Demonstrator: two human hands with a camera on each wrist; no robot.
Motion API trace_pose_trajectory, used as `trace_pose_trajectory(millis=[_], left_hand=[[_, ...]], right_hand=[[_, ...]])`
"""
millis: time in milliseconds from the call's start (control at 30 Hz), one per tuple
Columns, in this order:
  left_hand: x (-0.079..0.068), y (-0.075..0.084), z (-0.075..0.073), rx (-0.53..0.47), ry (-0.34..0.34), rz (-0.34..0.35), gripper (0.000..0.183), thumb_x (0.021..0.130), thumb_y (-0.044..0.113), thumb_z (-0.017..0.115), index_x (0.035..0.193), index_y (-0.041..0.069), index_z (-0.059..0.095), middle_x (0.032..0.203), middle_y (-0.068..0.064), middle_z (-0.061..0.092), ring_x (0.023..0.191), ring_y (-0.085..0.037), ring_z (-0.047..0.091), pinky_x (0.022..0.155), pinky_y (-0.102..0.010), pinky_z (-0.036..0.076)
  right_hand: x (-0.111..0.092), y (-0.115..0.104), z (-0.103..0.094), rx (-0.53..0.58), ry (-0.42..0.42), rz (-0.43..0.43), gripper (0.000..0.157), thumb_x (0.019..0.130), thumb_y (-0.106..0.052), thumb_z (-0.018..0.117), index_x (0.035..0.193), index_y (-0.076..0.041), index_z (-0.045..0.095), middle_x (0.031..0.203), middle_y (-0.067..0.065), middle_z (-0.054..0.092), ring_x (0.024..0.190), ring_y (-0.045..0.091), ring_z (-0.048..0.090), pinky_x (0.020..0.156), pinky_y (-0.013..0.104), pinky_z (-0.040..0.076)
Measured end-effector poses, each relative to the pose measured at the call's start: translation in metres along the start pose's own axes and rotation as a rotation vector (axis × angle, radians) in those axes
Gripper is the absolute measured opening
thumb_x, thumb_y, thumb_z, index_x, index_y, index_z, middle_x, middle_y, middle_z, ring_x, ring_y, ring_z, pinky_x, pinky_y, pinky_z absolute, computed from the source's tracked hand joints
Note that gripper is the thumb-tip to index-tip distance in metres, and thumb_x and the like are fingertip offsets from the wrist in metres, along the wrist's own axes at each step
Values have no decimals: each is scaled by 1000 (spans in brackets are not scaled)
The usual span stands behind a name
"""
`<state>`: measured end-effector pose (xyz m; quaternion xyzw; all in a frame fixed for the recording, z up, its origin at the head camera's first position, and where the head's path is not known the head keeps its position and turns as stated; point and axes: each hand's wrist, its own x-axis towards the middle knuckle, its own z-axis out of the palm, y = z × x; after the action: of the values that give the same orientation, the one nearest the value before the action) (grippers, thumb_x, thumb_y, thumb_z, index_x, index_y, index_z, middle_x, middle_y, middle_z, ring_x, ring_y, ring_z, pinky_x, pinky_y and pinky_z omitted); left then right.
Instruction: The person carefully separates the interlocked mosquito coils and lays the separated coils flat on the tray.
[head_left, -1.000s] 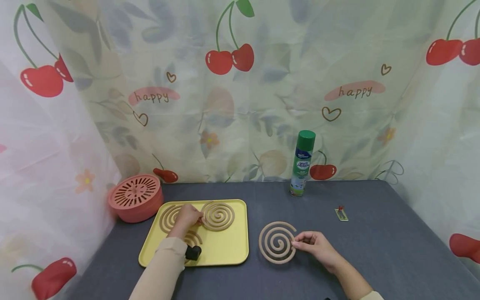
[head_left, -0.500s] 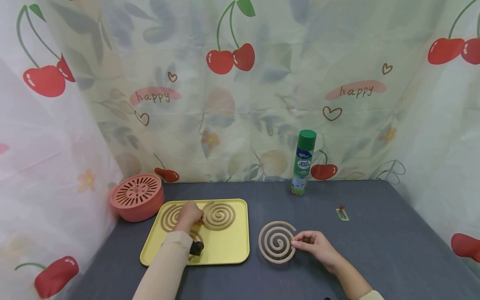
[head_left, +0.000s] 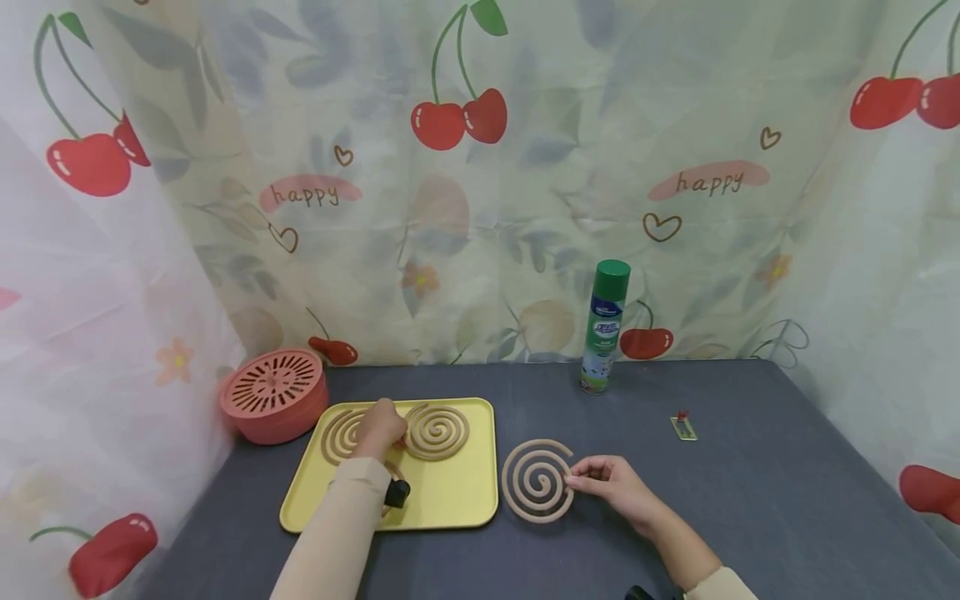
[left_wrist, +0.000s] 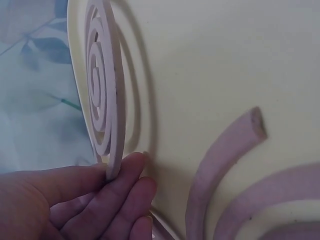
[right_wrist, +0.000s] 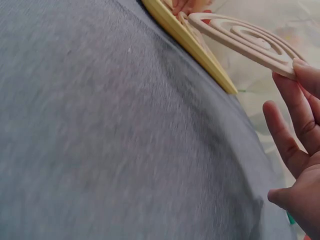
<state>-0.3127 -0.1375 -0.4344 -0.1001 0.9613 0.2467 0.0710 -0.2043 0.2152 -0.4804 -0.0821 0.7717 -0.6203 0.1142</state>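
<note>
Over the yellow tray [head_left: 457,504], my left hand [head_left: 381,429] pinches the edge of a brown mosquito coil [head_left: 437,432] between thumb and fingers. In the left wrist view this coil [left_wrist: 117,100] is seen nearly edge-on, its shadow falling on the tray. Another coil [left_wrist: 220,155] lies beside the fingers there. To the right of the tray, my right hand [head_left: 611,487] pinches the right edge of a further coil [head_left: 542,481], raised above the table in the right wrist view. My left hand and forearm partly cover the other coils in the tray.
A round pink slotted container [head_left: 273,396] stands left of the tray. At the back right is a green spray can [head_left: 604,325], upright. A small yellow card with a red piece [head_left: 683,427] lies on the dark grey tabletop [head_left: 757,483]. Printed curtains surround the table.
My right hand has carried its mosquito coil a little left, up close to the tray's right edge. The left hand has hardly moved and still pinches its coil.
</note>
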Motion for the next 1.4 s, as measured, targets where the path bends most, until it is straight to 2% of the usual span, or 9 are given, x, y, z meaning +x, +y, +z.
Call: trace_pose_trajectory(millis=[133, 300, 500, 667, 733, 833, 967, 1200, 1400], left_hand=[[-1, 0, 0, 4, 0, 5, 13, 78, 4, 53, 66, 5, 60, 54, -6, 58, 56, -21, 54, 50, -31, 36], [-3, 3, -1, 5, 0, 21, 15, 83, 5, 52, 70, 3, 61, 58, -9, 63, 52, -18, 54, 48, -29, 37], [-4, 7, -2, 28, 13, 31, 15, 84, 4, 51, 73, 2, 61, 58, -8, 59, 54, -20, 55, 48, -29, 37], [-1, 9, 0, 77, 24, 47, 11, 83, 1, 52, 79, 1, 62, 74, -11, 64, 62, -23, 56, 50, -31, 40], [1, 9, 2, 94, 28, 35, 9, 81, -1, 54, 83, 1, 63, 83, -13, 65, 67, -24, 56, 54, -34, 43], [4, 11, 4, 119, 30, 16, 14, 78, -3, 58, 91, 0, 65, 98, -19, 67, 80, -28, 61, 67, -44, 50], [4, 15, 5, 157, 36, 25, 24, 81, -2, 58, 105, -2, 64, 109, -25, 64, 92, -36, 62, 78, -54, 49], [3, 19, 5, 207, 34, 22, 26, 89, 5, 51, 112, -2, 63, 106, -21, 66, 82, -27, 63, 66, -42, 49], [6, 22, 6, 261, 24, 20, 25, 91, 8, 49, 109, -1, 64, 102, -19, 67, 80, -24, 63, 67, -41, 50]], right_hand=[[7, -6, 7, -18, -5, 9, 30, 84, -26, 68, 96, 2, 66, 79, -9, 65, 78, 11, 57, 75, 26, 44], [17, -14, 15, -15, -24, 14, 31, 84, -25, 68, 96, 3, 66, 78, -7, 64, 77, 13, 57, 75, 29, 45], [28, -19, 25, -28, -31, 21, 31, 83, -26, 69, 95, 3, 66, 77, -7, 64, 78, 15, 57, 77, 30, 44], [37, -23, 33, -40, -50, 16, 30, 83, -26, 69, 94, 2, 66, 76, -7, 64, 79, 15, 57, 78, 31, 44], [40, -25, 35, -49, -61, 9, 31, 83, -26, 69, 94, 2, 67, 76, -6, 64, 79, 15, 58, 78, 32, 44], [44, -29, 38, -66, -80, 3, 31, 84, -26, 69, 95, 2, 67, 76, -6, 64, 80, 17, 58, 79, 34, 45], [49, -32, 42, -84, -98, 10, 29, 85, -24, 68, 94, 3, 67, 76, -6, 64, 81, 17, 60, 80, 35, 46], [58, -38, 51, -109, -117, 15, 26, 85, -20, 67, 94, 4, 69, 77, -5, 68, 77, 8, 59, 80, 34, 46], [64, -40, 58, -145, -112, 29, 23, 84, -18, 67, 93, 4, 70, 78, -3, 70, 78, 6, 59, 78, 28, 44]])
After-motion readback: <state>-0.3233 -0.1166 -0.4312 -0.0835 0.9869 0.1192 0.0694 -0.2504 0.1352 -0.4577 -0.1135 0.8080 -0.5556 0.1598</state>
